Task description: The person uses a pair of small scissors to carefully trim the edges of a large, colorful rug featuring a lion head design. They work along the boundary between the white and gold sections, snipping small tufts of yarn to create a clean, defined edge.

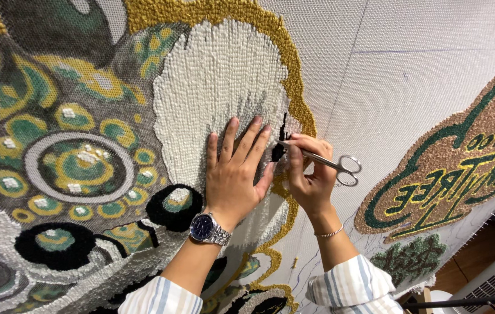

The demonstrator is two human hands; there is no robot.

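Note:
My left hand (236,171) lies flat, fingers apart, on the white tufted patch (212,87) of a large rug stretched on grey backing cloth (375,93). A blue-faced metal wristwatch (207,228) sits on that wrist. My right hand (311,174) is closed around small silver scissors (329,161), whose tips point left at a small black tufted spot (278,148) beside the white patch. A thin bracelet circles the right wrist. Both sleeves are striped.
The rug shows green, yellow and black circle shapes (79,166) at left and a gold yarn border (294,75). A brown tufted piece with green lettering (462,168) sits at right. A white radiator (491,279) and wooden floor show at the lower right.

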